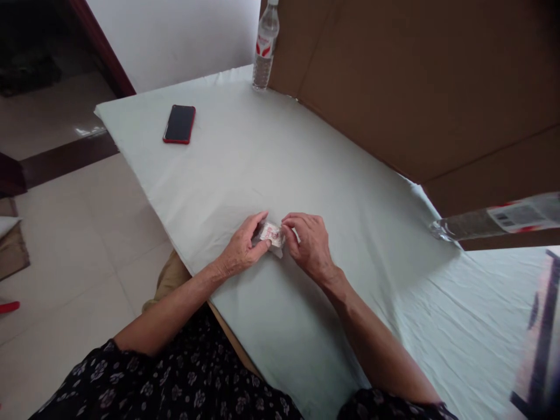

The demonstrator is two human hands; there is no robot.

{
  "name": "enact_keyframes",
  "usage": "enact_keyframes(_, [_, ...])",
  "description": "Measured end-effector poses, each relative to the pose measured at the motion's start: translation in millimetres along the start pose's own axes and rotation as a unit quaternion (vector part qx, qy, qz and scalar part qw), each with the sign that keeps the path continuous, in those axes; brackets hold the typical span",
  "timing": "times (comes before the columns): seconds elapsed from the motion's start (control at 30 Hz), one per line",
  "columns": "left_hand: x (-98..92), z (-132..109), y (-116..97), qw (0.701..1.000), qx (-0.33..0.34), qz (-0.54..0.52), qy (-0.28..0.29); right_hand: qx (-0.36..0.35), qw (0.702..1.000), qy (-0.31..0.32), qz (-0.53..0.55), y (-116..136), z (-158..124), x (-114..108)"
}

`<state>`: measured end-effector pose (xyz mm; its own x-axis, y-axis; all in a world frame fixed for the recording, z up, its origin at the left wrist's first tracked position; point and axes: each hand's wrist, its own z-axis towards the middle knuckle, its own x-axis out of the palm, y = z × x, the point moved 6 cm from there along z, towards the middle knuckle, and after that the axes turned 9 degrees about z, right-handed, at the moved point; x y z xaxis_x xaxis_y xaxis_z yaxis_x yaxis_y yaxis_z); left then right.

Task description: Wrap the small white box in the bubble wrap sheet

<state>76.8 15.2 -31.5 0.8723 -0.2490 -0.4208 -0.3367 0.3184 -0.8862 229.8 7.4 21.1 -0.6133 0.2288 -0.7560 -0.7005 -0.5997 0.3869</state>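
Observation:
A small clear plastic packet (pixel 270 233) with red print on a white ground is between my two hands, just over the cloth near the table's front edge. My left hand (pixel 245 242) is closed round its left side, with the thumb along the lower edge. At the packet's right end, my right hand (pixel 310 242) pinches the wrapper's edge between thumb and fingers. What is inside the packet I cannot make out.
A phone in a red case (pixel 179 124) lies at the table's far left. A water bottle (pixel 265 46) stands by the large cardboard sheet (pixel 420 76); another bottle (pixel 499 219) lies at the right. Pale cloth (pixel 245 146) covers the table.

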Motion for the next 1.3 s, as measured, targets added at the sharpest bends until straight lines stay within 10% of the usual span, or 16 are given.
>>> enact_keyframes(0.5, [2.5, -1, 4, 1.0, -0.002, -0.012, -0.012, -0.1, 0.969, 0.162, -0.155, 26, 12, 10])
enact_keyframes(1.3, [0.3, -5, -3, 0.999, 0.004, -0.01, 0.033, 0.191, 0.956, 0.113, 0.192, -4, 46, -16])
